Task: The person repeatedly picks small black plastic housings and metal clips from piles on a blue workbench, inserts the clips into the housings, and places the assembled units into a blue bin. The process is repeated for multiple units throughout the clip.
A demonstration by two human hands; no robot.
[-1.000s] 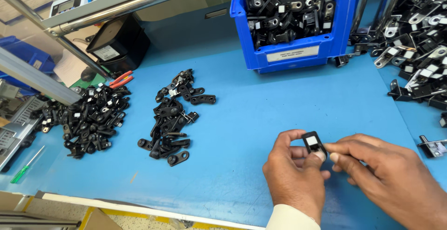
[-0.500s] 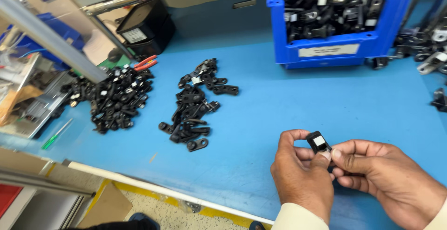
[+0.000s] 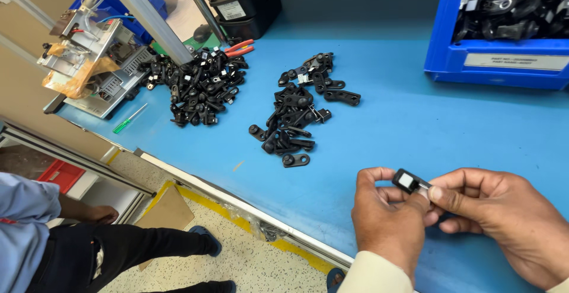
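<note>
My left hand (image 3: 388,222) and my right hand (image 3: 504,225) meet over the near edge of the blue table (image 3: 415,115). Between their fingertips they pinch one small black plastic part (image 3: 409,182) with a white label on its face. Both hands are closed on it and held just above the tabletop. A loose pile of similar black parts (image 3: 299,112) lies on the table ahead and to the left of my hands. A second, denser pile of black parts (image 3: 198,85) lies further left.
A blue bin (image 3: 498,59) full of black parts stands at the back right. A grey metal fixture (image 3: 95,65), a green screwdriver (image 3: 127,119), red-handled pliers (image 3: 240,48) and a black box (image 3: 246,2) sit at the left. Another person (image 3: 71,245) stands below the table edge.
The view has swung to the left and down, so the piles and the bin shifted right and the person at the table edge came into sight. My hands still hold the part.
</note>
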